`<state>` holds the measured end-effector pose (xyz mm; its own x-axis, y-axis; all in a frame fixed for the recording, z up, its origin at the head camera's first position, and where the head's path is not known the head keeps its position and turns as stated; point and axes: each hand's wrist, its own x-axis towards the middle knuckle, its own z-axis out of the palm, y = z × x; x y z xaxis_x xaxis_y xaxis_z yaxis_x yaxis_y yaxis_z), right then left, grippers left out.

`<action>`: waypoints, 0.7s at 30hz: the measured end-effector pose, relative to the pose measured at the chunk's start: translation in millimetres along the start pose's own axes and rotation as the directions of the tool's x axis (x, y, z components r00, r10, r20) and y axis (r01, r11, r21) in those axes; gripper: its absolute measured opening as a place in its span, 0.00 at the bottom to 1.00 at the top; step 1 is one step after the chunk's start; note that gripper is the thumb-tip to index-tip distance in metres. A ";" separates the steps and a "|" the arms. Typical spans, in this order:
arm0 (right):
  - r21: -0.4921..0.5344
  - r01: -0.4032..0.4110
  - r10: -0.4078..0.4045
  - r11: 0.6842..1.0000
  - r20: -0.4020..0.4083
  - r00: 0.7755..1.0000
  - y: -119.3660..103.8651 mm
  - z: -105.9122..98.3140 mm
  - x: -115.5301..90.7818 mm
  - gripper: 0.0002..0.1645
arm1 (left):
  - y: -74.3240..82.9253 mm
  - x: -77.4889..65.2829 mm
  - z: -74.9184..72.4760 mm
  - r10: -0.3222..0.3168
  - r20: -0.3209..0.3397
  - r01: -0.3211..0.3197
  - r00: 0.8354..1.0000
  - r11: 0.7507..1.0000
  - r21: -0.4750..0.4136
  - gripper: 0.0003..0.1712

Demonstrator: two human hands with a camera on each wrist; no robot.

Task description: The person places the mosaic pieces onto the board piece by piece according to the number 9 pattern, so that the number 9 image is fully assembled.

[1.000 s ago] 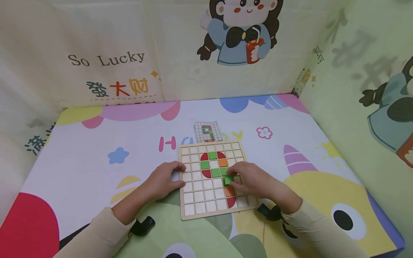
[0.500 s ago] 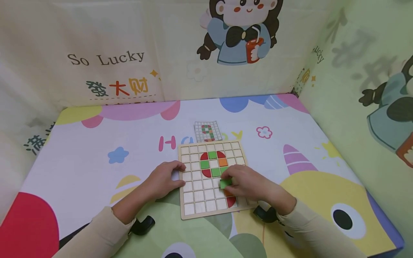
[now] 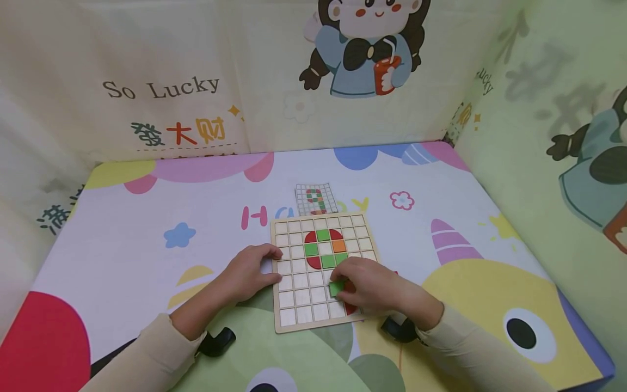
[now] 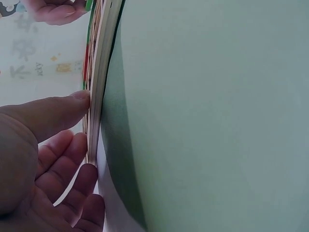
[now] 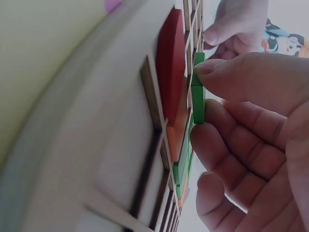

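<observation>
A square wooden grid board (image 3: pixel 301 316) lies on the table, with red, green and orange tiles in some of its cells. In the head view, my right hand (image 3: pixel 372 286) pinches a green tile (image 3: pixel 336 288) over the board's lower middle. The right wrist view shows this green tile (image 5: pixel 198 101) between thumb and fingers, a seam or corner across it, raised from the board. My left hand (image 3: pixel 252 273) rests its thumb and fingertips, spread apart, against the board's left edge. An orange tile (image 3: pixel 339 246) sits in the cells above; my right hand partly covers lower tiles.
Behind the board lies a small printed pattern card (image 3: pixel 315 199) with a coloured figure on a grid. A colourful printed cloth (image 3: pixel 220 190) covers the table. A printed curtain (image 3: pixel 264 109) hangs along the back, another (image 3: pixel 529 179) on the right.
My right hand has moved left and toward me, carrying the green tile from the cells above the orange one to the left of that column. The left hand stays put.
</observation>
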<state>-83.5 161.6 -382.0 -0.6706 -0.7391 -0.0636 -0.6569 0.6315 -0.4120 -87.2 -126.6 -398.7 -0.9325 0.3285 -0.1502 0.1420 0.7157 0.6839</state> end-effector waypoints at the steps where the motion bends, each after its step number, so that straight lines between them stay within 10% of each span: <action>1: -0.006 0.003 -0.003 1.000 -0.001 1.000 -0.4 1.0 0.0 0.11 | 0.0 0.0 0.0 0.001 0.001 -0.001 1.000 1.000 0.000 0.22; 21: -0.061 0.040 -0.042 0.997 -0.016 0.999 -4.5 4.8 0.3 0.11 | -1.1 -0.2 0.8 0.003 -0.003 -0.003 1.000 1.000 -0.003 0.21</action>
<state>-79.1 157.4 -384.6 -0.6481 -0.7608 -0.0320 -0.7033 0.6142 -0.3578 -86.9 -127.0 -400.1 -0.9332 0.3285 -0.1459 0.1436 0.7130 0.6863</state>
